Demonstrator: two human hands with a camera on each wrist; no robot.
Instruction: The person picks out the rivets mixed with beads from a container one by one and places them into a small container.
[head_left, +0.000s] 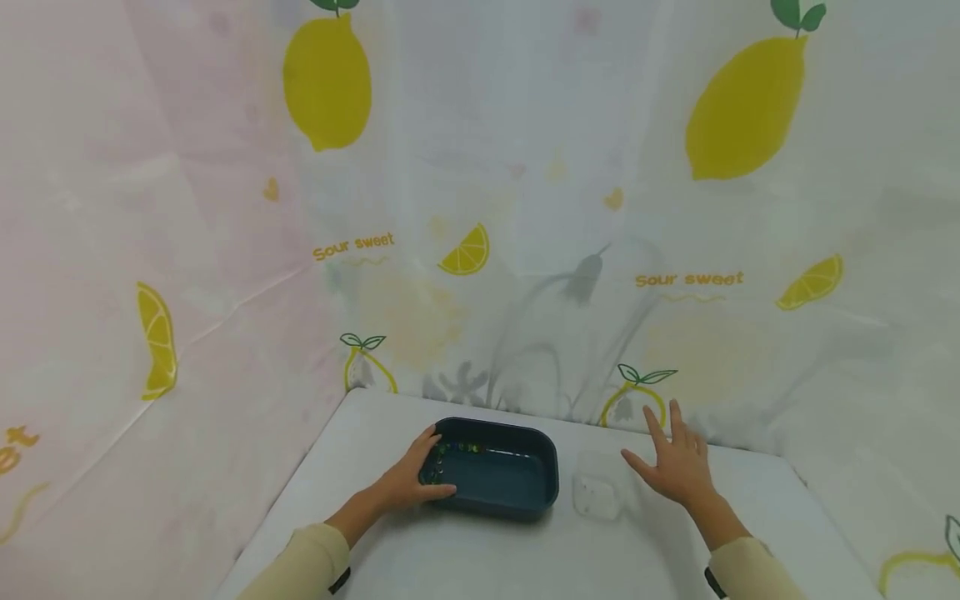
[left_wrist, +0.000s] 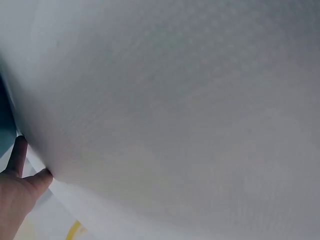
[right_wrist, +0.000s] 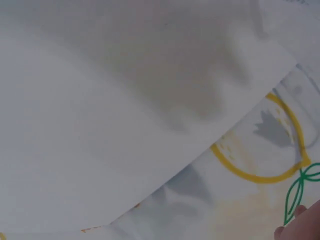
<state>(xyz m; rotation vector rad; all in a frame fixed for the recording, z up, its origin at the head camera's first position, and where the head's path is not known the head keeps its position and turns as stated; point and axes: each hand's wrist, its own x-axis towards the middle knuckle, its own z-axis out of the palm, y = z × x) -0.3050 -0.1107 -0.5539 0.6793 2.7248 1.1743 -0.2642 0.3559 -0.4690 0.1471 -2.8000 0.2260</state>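
A dark blue rectangular tray (head_left: 495,508) sits on the white table. Small colourful pieces (head_left: 471,448), too small to name, lie along its left side and back. My left hand (head_left: 408,479) holds the tray by its left end, thumb over the front left corner and fingers at the back left corner. In the left wrist view, part of that hand (left_wrist: 20,192) shows beside the tray's dark wall (left_wrist: 6,120). My right hand (head_left: 678,467), fingers spread, is raised over the table with nothing in it. Nearest to it is a small clear plastic container (head_left: 597,498).
The white table (head_left: 510,558) ends at the back against a hanging lemon-print cloth (head_left: 517,317). More of this cloth (head_left: 112,208) covers the left side. In the right wrist view, a shadow (right_wrist: 185,85) falls on the tabletop near its edge.
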